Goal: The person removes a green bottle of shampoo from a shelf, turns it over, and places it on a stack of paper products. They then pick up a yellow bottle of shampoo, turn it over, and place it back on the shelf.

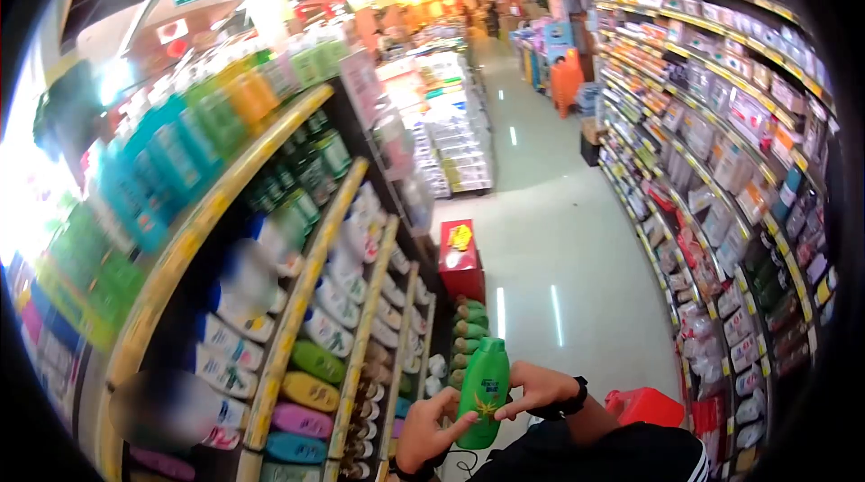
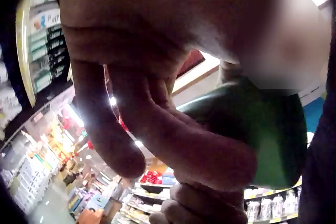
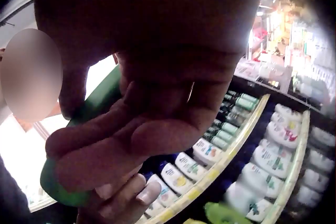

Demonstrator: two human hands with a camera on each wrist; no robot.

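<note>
A green shampoo bottle (image 1: 487,383) with a yellow star-like print is held low in front of the body, cap end away and label facing up to the head camera. My left hand (image 1: 425,432) grips its left side near the base, thumb on the front. From the right, my right hand (image 1: 541,389) holds the other side, its thumb also on the front. In the left wrist view, curled fingers (image 2: 210,161) lie against the green bottle (image 2: 278,140). The right wrist view shows the fingers (image 3: 100,161) wrapped behind the bottle (image 3: 63,190).
Shelves of shampoo bottles (image 1: 315,333) rise close on the left, with yellow-edged rails (image 1: 212,212). A red box (image 1: 461,259) stands at the shelf end. Across the tiled aisle (image 1: 541,239) runs a shelf of packaged goods (image 1: 721,149). A red object (image 1: 649,407) sits near the right arm.
</note>
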